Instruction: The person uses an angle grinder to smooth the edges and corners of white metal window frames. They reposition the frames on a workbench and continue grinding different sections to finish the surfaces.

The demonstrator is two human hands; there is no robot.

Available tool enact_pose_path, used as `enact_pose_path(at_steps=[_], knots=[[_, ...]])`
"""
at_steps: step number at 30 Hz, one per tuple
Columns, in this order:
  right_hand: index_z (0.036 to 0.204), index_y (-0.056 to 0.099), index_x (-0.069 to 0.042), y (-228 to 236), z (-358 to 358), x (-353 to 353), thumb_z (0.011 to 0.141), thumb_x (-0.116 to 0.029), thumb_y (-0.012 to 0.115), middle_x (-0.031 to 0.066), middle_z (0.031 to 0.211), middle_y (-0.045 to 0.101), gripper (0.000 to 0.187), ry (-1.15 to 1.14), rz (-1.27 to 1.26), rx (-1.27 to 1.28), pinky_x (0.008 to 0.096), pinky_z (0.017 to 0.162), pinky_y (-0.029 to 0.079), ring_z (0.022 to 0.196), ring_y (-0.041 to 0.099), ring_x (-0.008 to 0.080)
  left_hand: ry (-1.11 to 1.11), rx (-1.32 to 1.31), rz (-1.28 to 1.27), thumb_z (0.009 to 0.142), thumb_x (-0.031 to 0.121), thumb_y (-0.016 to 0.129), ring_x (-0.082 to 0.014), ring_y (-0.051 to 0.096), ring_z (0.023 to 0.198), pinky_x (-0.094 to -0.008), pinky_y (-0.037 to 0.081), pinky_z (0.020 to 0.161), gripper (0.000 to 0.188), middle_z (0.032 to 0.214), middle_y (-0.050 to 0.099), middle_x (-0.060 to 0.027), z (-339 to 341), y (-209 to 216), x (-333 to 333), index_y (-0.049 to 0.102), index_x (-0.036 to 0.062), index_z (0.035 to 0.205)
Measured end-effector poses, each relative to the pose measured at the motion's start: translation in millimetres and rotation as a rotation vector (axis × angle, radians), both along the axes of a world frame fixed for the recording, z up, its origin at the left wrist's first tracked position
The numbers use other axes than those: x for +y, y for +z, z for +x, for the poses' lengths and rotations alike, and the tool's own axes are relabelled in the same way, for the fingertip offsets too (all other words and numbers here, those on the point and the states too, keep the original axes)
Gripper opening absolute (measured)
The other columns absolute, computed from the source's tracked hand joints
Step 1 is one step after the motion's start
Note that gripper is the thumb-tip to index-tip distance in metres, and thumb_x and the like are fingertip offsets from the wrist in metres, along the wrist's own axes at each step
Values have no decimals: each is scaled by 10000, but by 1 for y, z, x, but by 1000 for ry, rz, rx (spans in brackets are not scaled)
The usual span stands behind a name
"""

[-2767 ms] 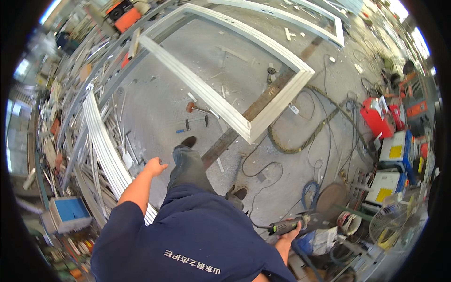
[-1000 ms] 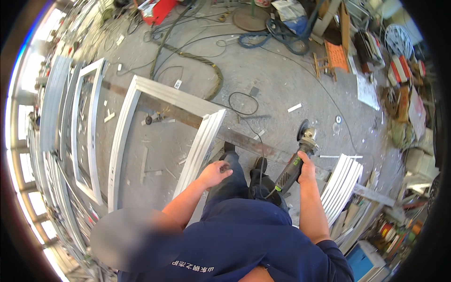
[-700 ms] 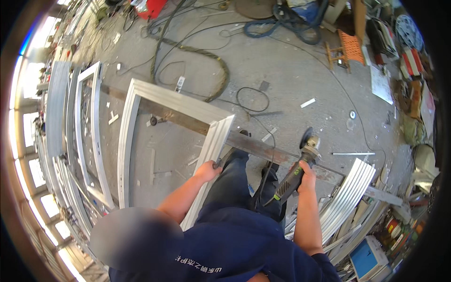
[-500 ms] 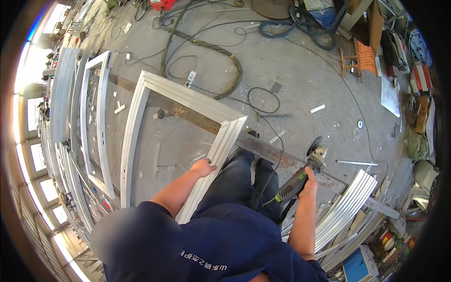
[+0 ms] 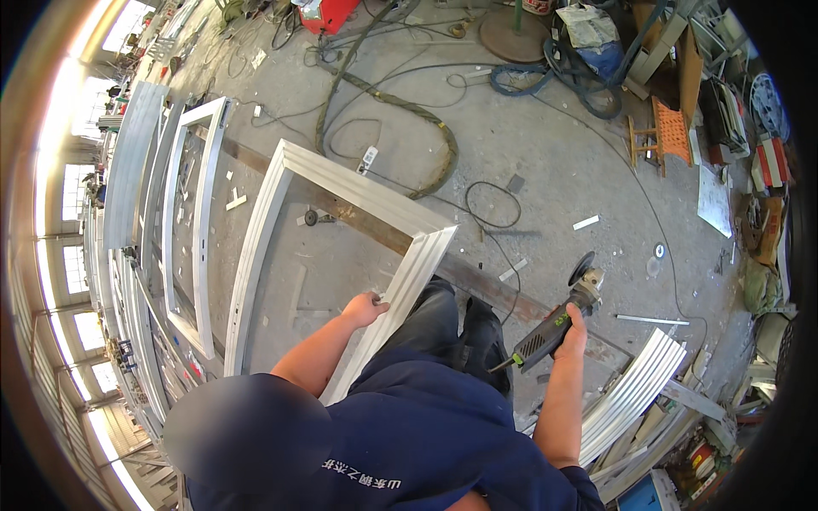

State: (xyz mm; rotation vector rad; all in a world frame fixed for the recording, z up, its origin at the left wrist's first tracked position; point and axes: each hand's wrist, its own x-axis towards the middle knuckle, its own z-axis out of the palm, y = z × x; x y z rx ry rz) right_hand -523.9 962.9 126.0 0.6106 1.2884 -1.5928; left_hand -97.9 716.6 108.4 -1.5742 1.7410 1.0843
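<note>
The right hand [image 5: 571, 336] is wrapped around a dark angle grinder [image 5: 540, 337], its silver gear head [image 5: 591, 284] and black disc [image 5: 581, 267] jutting beyond the grip. The left hand [image 5: 365, 309] curls at the inner edge of a ridged, pale metal frame [image 5: 349, 193]; whether it grips, I cannot tell. Below both spreads grey, scrap-littered floor [image 5: 562, 183]; beyond them lie a thick hose [image 5: 450, 155] and an orange-topped stool [image 5: 672, 132].

Gap btwn frame [image 5: 417, 268] & grinder [image 5: 550, 328], cord [image 5: 519, 281] in way
</note>
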Motion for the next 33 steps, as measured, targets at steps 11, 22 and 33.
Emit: enact_pose_path(at_steps=[11, 22, 33], knots=[[998, 603, -13, -15, 6, -42, 887, -247, 706, 146, 828, 645, 279, 4, -21, -77, 434, 697, 559, 755, 657, 303, 51, 2, -106, 885, 483, 686, -360, 681, 1112, -424, 519, 980, 664, 1170, 713, -231, 21, 14, -46, 641, -46, 1283], [1068, 561, -10, -35, 30, -111, 881, -171, 676, 150, 863, 659, 273, 134, -82, -118, 422, 669, 569, 741, 661, 294, 130, -32, -79, 893, 518, 687, -370, 669, 1132, -428, 513, 985, 664, 1179, 707, -241, 56, -16, -72, 653, -43, 1246], [1135, 583, -42, -49, 73, -169, 834, -213, 694, 150, 885, 664, 363, 230, 231, -105, 436, 702, 572, 760, 667, 300, 982, -187, 171, 934, 748, 486, -318, 589, 1237, -403, 431, 1054, 883, 1295, 655, -216, 176, -231, -56, 653, -44, 1287]])
